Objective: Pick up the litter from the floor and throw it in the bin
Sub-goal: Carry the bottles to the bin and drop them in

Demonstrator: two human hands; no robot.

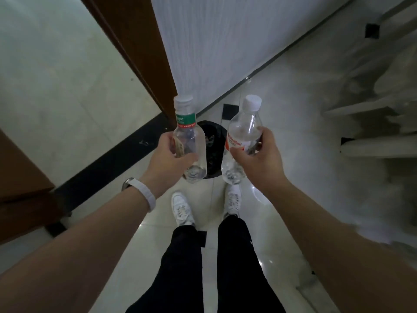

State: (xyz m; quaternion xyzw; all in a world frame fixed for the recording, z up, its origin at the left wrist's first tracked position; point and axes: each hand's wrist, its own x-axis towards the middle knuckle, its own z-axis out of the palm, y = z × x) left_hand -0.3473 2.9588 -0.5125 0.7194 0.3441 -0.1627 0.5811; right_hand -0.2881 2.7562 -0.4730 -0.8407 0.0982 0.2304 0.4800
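Left hand [171, 154]: fingers [167, 138] curled round the lower body of the green-label bottle [188, 136], which it holds cap-up.
Right hand [259, 157]: fingers [266, 134] clamped on the middle of the red-label bottle [242, 132], cap-up and leaning a little to the right.
Bottles: both are clear, capped and look nearly empty. They are held side by side, apart, well off the floor [282, 123].
Bin [212, 152]: dark and lined, standing on the floor just beyond the shoes [181, 211]. It shows in the gap between the two bottles and below them.
Step in hand: most likely the drop into the bin.
Doing it well: each bottle seems to hang near a rim edge, so bring both inward over the opening. Lower them first, then release one at a time.
Risk: light bottles may bounce off the rim.
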